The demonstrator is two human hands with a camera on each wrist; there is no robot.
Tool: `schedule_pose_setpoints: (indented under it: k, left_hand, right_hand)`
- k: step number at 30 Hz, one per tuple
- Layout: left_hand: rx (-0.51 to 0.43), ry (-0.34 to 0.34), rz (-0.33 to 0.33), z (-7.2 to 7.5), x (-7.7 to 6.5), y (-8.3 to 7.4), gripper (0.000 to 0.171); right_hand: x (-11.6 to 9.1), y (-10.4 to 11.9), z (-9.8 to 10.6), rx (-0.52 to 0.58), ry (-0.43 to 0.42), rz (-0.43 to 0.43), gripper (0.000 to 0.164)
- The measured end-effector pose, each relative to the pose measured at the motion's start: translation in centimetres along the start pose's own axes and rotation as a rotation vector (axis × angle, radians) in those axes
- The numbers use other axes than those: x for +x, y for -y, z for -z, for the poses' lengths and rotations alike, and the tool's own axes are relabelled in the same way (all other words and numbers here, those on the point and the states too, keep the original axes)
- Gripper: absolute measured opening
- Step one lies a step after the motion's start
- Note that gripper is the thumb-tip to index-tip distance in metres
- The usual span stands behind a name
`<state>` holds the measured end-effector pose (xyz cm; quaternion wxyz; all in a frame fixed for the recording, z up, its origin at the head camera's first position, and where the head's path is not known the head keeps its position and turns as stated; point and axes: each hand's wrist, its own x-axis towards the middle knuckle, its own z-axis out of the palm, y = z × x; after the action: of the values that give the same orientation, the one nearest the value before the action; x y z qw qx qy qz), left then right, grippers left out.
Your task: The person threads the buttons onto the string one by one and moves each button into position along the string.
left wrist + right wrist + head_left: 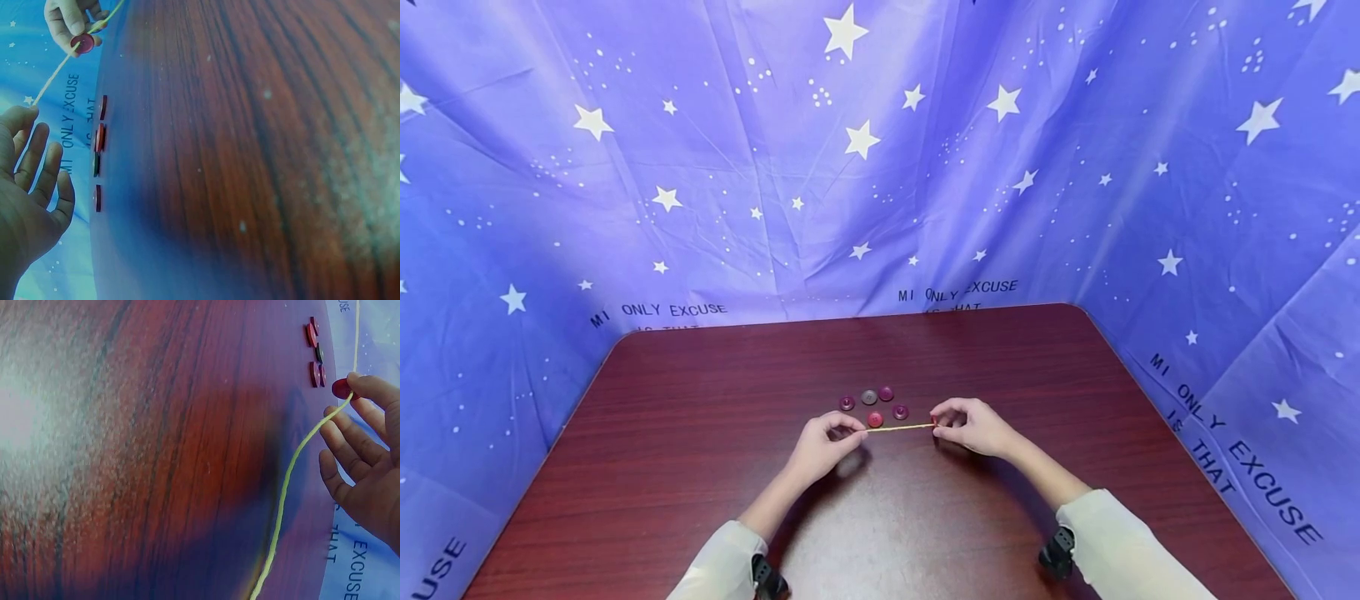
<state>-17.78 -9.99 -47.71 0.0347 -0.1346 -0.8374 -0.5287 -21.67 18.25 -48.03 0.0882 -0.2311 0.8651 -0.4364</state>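
A yellow string (898,428) stretches nearly straight between the two hands above the table. My left hand (825,448) pinches one end between thumb and forefinger, its other fingers loosely spread. At the other side my right hand (976,427) pinches a red button (82,43) between thumb and finger. The string runs through this button, and its slack tail (286,487) hangs down past the right hand. Just beyond the string, a bright red button (875,420) lies on the table near a grey-brown button (868,397) and several purple-red ones (900,412).
The dark red wood-grain table (715,467) has rounded far corners and a glossy sheen near its front. A blue-purple curtain (760,150) with white stars and printed lettering stands behind and along both sides. Black wrist devices (1057,552) sit at the white sleeves.
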Motion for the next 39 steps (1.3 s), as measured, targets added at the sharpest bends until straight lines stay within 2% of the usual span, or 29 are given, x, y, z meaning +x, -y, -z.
schedule_pose_setpoints:
  k: [3, 7, 18, 39]
  left_hand:
    - [-0.010, 0.010, 0.000, 0.4, -0.4, -1.2, 0.004]
    - [-0.012, 0.019, 0.006, 0.7, -0.7, -1.6, 0.004]
    - [-0.015, 0.064, 0.014, 1.0, -0.9, -1.1, 0.005]
    - [-0.055, 0.091, 0.058, 1.3, -0.8, -0.5, 0.007]
  right_hand:
    - [-0.1, -0.3, 0.2, -0.006, -0.008, -0.006, 0.026]
    - [-0.3, -0.6, 0.5, -0.014, -0.014, -0.006, 0.026]
    - [-0.8, -1.3, 0.9, -0.029, -0.019, -0.030, 0.026]
    - [-0.9, -2.8, 1.6, -0.073, -0.036, -0.059, 0.024]
